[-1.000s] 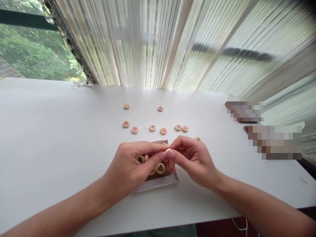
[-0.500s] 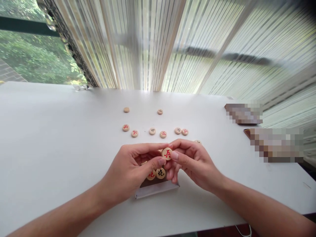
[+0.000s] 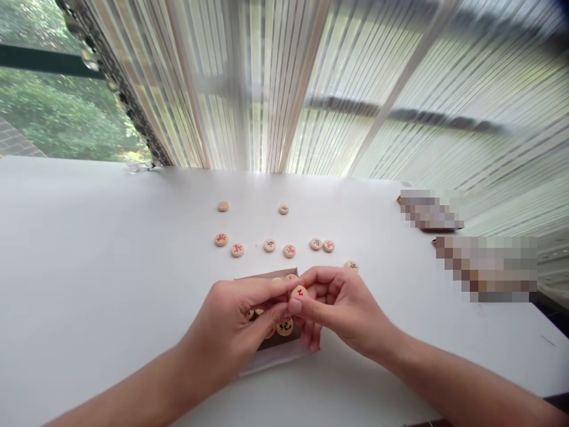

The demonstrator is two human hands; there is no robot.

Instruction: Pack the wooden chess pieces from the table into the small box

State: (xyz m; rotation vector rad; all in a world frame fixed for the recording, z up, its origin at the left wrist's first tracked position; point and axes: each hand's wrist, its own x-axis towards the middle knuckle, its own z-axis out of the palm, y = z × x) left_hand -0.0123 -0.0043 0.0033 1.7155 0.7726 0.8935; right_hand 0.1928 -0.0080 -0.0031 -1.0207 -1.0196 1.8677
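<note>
The held piece [image 3: 299, 292] was pale cream with a red mark on its partly covered face. On the white table [image 3: 111, 255], four cream pieces [image 3: 289, 251] bore red characters and four more [image 3: 269, 245] bore black ones, while a ninth piece [image 3: 223, 206] showed a plain tan top. The box [image 3: 280, 358] had a whitish front wall and a dark brown floor; a cream piece inside [image 3: 285, 326] carried a bold black character. The curtain [image 3: 267, 89] was finely striped white and cream with broader tan bands, and the foliage [image 3: 62, 112] was green beneath a dark green bar [image 3: 44, 61].
</note>
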